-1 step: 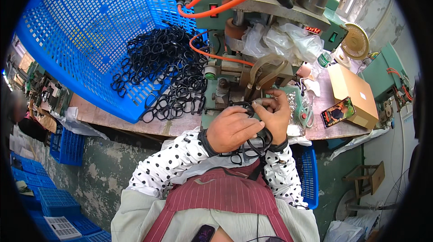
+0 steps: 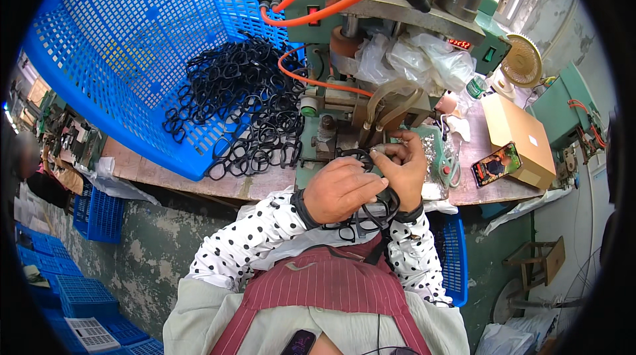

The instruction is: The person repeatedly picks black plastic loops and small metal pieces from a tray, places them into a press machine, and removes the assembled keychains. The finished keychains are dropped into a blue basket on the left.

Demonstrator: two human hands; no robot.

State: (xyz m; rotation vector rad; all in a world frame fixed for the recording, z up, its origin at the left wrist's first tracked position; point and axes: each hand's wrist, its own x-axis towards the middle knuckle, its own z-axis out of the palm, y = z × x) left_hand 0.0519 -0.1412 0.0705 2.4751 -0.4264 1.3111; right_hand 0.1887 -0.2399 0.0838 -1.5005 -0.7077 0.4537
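Note:
Both hands are together at the base of a green press machine (image 2: 326, 126). A black eyeglass frame (image 2: 358, 153) shows just beyond my left fingertips, under the machine's small nozzles. My left hand (image 2: 339, 191) is closed, back upward, its fingers bent round part of that frame. My right hand (image 2: 405, 168) is closed with thumb and forefinger pinched at the frame's right side; what lies between the fingertips is mostly hidden. Several more black eyeglass frames (image 2: 361, 226) lie below my hands on my lap, against the maroon apron (image 2: 324, 279).
A tipped blue basket (image 2: 126, 90) spills a heap of black eyeglass frames (image 2: 245, 100) onto the table at left. To the right are a tray of small shiny parts (image 2: 434, 186), green-handled scissors (image 2: 450, 169), a phone (image 2: 497, 164) and a cardboard box (image 2: 520, 136). Orange hoses (image 2: 331, 12) loop above.

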